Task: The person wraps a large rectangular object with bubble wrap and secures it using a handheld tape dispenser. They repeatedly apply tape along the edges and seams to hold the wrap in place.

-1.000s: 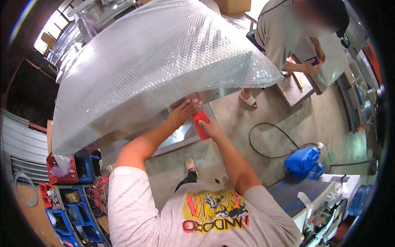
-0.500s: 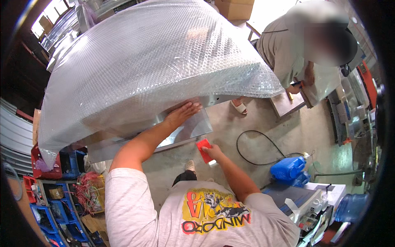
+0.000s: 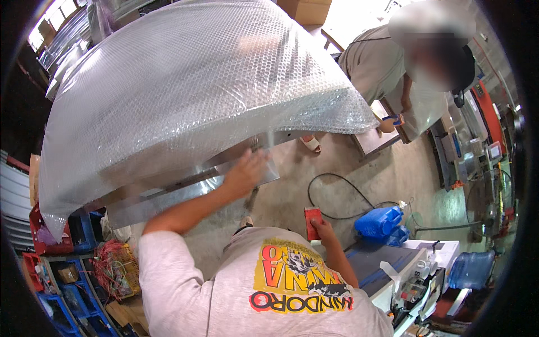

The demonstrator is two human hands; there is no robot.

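Note:
A large sheet of bubble wrap (image 3: 191, 84) covers a broad metal piece whose bare metal edge (image 3: 238, 147) shows beneath it. My left hand (image 3: 247, 171), blurred by motion, is at that edge with its fingers stretched out, holding nothing; whether it touches the metal I cannot tell. Below the edge lies a shiny metal sheet (image 3: 168, 203), partly hidden by my left forearm. My right hand (image 3: 324, 230) grips a flat red rectangular block (image 3: 312, 218) near my body, thumb on its face. The block's exact kind does not show.
A co-worker (image 3: 376, 62) bends over a low bench (image 3: 373, 140) at the far right. A black hose (image 3: 314, 182) loops on the floor near blue jugs (image 3: 379, 222). Blue bins (image 3: 73, 295) and a yellow basket of red strands (image 3: 120, 269) stand at left.
My left hand has lifted or slid slightly from its flat rest on the metal edge. My right hand has brought the red block back toward my body, and the view has shifted.

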